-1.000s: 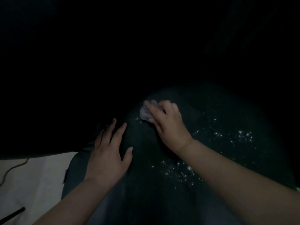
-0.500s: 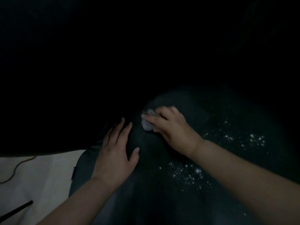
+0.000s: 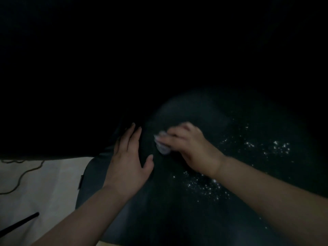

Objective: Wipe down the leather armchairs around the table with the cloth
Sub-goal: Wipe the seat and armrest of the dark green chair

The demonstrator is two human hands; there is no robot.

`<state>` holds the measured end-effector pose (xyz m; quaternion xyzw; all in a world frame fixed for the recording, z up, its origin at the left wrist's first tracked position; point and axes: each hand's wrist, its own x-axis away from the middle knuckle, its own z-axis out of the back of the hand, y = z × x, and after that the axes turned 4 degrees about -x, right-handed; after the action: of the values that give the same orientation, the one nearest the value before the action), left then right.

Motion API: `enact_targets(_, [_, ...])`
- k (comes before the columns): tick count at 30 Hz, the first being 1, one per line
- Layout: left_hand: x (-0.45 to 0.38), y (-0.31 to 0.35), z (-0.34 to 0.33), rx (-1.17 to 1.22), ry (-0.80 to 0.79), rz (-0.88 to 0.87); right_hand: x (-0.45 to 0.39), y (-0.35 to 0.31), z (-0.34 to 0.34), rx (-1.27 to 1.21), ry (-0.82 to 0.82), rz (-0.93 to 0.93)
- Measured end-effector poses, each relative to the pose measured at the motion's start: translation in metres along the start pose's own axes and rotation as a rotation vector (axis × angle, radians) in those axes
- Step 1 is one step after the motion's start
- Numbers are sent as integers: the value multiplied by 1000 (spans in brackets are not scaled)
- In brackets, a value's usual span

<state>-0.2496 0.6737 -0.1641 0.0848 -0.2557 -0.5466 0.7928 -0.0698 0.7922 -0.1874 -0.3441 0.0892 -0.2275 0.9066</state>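
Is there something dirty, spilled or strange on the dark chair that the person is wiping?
Yes. Small white specks lie scattered on the dark leather armchair, below the right hand, with a second patch further right. What they are cannot be told. The small pale cloth has not reached them.

1 head-worn camera looks forward and down, close over the dark armchair (image 3: 177, 201).
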Motion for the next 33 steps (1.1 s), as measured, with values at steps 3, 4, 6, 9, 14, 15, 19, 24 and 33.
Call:
enact_targets(3, [-8,12,1,-41,-10,-52,30,1,13,-63,55,-84])
enact_targets(4, [-12,17,0,-47,-11,-71,24,11,23,-70,134,-148])
enact_targets(6, [-24,28,-1,-51,-9,-108,-4,39,51,-17,318,-269])
enact_targets(9, [-46,43,-1,-59,5,-162,-41,78,77,64,406,-387])
enact_targets(14, [-75,58,3,-61,7,-187,9,57,39,59,325,-342])
enact_targets(15, [-77,61,3,-61,-2,-192,26,47,32,11,284,-316])
enact_targets(19, [-88,74,1,-84,-41,-233,38,57,58,-92,317,-338])
enact_targets(24, [-120,94,-4,-136,-54,-301,-3,144,127,13,464,-540])
enact_targets(33, [-131,131,-23,-192,-111,-384,102,57,47,-68,238,-326])
